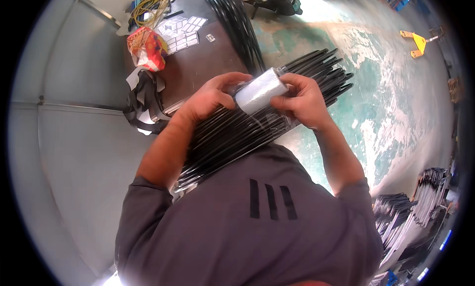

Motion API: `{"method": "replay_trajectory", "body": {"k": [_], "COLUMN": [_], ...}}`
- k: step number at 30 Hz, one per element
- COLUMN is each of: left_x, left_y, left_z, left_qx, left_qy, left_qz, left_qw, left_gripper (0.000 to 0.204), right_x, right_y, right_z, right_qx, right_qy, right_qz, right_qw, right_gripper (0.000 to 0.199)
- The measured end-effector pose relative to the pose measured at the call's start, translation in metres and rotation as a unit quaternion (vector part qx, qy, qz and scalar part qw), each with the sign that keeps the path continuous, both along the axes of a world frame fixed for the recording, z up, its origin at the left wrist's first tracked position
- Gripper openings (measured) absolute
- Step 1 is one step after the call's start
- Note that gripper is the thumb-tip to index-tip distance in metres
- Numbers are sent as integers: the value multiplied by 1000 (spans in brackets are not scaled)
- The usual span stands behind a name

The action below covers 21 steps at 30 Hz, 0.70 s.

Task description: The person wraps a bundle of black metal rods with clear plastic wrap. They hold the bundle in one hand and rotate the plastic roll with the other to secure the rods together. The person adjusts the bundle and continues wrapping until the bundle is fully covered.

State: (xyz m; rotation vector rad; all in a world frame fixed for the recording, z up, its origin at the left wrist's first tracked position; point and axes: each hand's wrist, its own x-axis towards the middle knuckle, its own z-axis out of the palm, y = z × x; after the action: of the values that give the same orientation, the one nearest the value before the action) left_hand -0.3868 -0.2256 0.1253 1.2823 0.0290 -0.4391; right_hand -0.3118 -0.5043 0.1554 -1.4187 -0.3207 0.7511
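A roll of clear plastic wrap (261, 91) is held between my two hands, tilted over a thick bundle of black rods (237, 132). My left hand (214, 94) grips the roll's left end with thumb and fingers curled. At the other end, my right hand (305, 99) has its fingers and thumb closed on the roll. A loose, see-through sheet of film hangs below the roll near my right hand, across the rods. The bundle lies in front of my body, its looped ends pointing to the far right.
On the brown table (193, 78) are white label sheets (183, 36), a red and yellow bag (148, 48) and dark straps (144, 100). More black rods (235, 28) stretch away at the back. A yellow pallet jack (418, 42) stands far right; stacked rods (396, 212) lie lower right.
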Motion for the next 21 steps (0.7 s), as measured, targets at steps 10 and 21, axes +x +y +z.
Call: {"method": "replay_trajectory", "body": {"k": [10, 21], "left_x": [-9, 2], "left_y": [-49, -63], "left_z": [18, 12], "left_qx": [293, 365], "left_qy": [-85, -75], "left_qz": [126, 271], "left_qw": [944, 887], "left_gripper": [62, 65], "right_x": [-9, -58], "right_y": [13, -92], "right_z": [-2, -245], "right_qx": [-59, -63], "right_qy": [-121, 75], "right_qz": [-122, -270], "right_qw": [983, 958], "right_gripper": [39, 19]}}
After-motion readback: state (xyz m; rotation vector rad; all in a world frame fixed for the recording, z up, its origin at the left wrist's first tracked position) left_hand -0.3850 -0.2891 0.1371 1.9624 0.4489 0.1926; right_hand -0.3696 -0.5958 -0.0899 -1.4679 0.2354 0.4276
